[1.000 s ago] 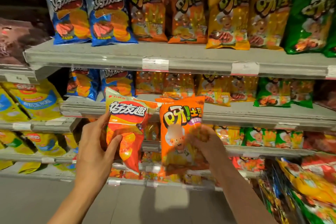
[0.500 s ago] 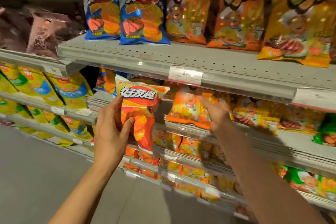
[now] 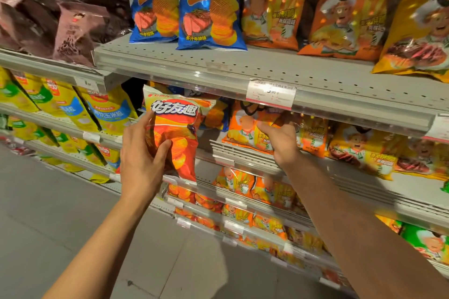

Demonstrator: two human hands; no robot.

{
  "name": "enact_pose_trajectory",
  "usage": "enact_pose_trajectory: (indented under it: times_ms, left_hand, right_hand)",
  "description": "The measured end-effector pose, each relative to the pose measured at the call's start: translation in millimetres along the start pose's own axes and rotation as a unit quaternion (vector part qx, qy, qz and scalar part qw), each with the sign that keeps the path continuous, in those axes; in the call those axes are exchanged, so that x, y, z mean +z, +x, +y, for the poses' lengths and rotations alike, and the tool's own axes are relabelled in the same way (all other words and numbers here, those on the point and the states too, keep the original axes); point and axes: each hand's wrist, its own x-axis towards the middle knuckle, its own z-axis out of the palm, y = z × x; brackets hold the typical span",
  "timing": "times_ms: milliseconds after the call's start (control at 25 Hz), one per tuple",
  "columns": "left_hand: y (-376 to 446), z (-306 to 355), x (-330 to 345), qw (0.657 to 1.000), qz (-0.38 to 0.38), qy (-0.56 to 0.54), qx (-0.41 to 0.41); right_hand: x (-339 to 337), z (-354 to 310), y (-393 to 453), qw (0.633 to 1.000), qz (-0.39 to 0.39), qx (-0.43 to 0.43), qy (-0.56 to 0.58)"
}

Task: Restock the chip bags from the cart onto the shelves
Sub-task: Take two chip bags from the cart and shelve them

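- The left hand point(image 3: 142, 165) is gripping a red-and-orange chip bag point(image 3: 173, 133) at centre frame, thumb on its front and fingers curled around its left edge, holding it upright in the air in front of the shelves.
- The right hand point(image 3: 279, 140) is reaching under the upper shelf point(image 3: 243, 72) just right of centre, its fingers lying on an orange chip bag point(image 3: 245, 131) that is sitting on the middle shelf point(image 3: 243, 153); whether those fingers are pinching the bag or only pressing it cannot be told.
- The two hands are staying apart, the held bag lying between them.
- Two blue chip bags point(image 3: 182, 4) are standing side by side on the upper shelf at top centre, with orange bags point(image 3: 313, 7) just beside them to the right.
- A white price tag point(image 3: 271, 93) is hanging on the upper shelf's front rail, above the right hand.
- Yellow bags point(image 3: 73, 109) are filling the shelves at the left of the frame, and dark brown bags point(image 3: 56, 26) are lying at upper left.
- More orange bags are sitting on the lower shelves at lower centre, and a green bag point(image 3: 425, 242) is showing at lower right.
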Motion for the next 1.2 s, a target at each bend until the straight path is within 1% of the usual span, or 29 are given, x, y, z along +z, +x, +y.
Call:
enact_pose_trajectory:
  times_ms: [120,240,320,400,600,680,760,800,840,880,920,960,1000,1080,1200]
  left_hand:
    - [4.2,-5.5,-3.8,1.0,-0.002,-0.006,0.019]
    - [6.4,-6.6,-3.4,0.999,-0.018,-0.031,0.032]
    - [8.3,-7.3,-3.8,0.998,-0.026,-0.037,0.033]
    - [10.2,-9.1,-5.8,0.998,-0.036,-0.04,0.038]
    - [9.9,-13.7,-10.5,0.996,-0.047,-0.052,0.047]
    - [7.2,-16.5,-11.0,0.996,-0.051,-0.057,0.044]
    - [3.3,-20.4,-11.1,0.995,-0.046,-0.062,0.058]
    - [0.9,-24.1,-10.8,0.995,-0.044,-0.062,0.064]
    - [-1.9,-27.4,-9.7,0.995,-0.043,-0.063,0.065]
    - [-5.1,-30.3,-7.8,0.995,-0.045,-0.065,0.056]
    - [-8.8,-33.5,-5.7,0.996,-0.046,-0.07,0.042]
    - [-12.7,-36.4,-3.4,0.995,-0.047,-0.078,0.027]
    - [-16.9,-39.1,-0.6,0.995,-0.048,-0.087,0.014]
    - [-25.3,-42.9,4.6,0.993,-0.05,-0.104,-0.002]
    - [-36.5,-52.1,9.6,0.991,-0.052,-0.124,-0.02]
  right_hand:
    - [10.8,3.1,-2.0,0.999,-0.018,-0.005,-0.04]
    - [15.1,7.4,-4.4,0.997,0.001,0.015,-0.076]
    - [16.1,3.7,-2.3,0.995,-0.005,0.032,-0.093]
    - [15.4,-0.5,1.6,0.99,-0.014,0.05,-0.129]
    - [15.5,1.1,-2.0,0.979,0.004,0.042,-0.201]
    - [13.5,-3.2,-5.4,0.965,0.011,0.044,-0.259]
    - [10.1,-7.2,-12.3,0.933,0.063,0.004,-0.354]
    - [10.6,-8.6,-18.8,0.921,0.102,-0.039,-0.375]
    - [11.9,-9.7,-29.1,0.92,0.127,-0.091,-0.359]
    - [15.4,-10.4,-43.6,0.929,0.128,-0.144,-0.315]
    - [20.6,-9.9,-57.5,0.94,0.109,-0.177,-0.271]
    - [26.3,-8.9,-70.3,0.949,0.07,-0.191,-0.242]
    - [32.0,-6.0,-83.0,0.955,0.015,-0.19,-0.229]
    - [43.1,7.4,-104.2,0.963,-0.099,-0.152,-0.201]
    - [60.2,34.4,-121.2,0.965,-0.185,-0.055,-0.18]
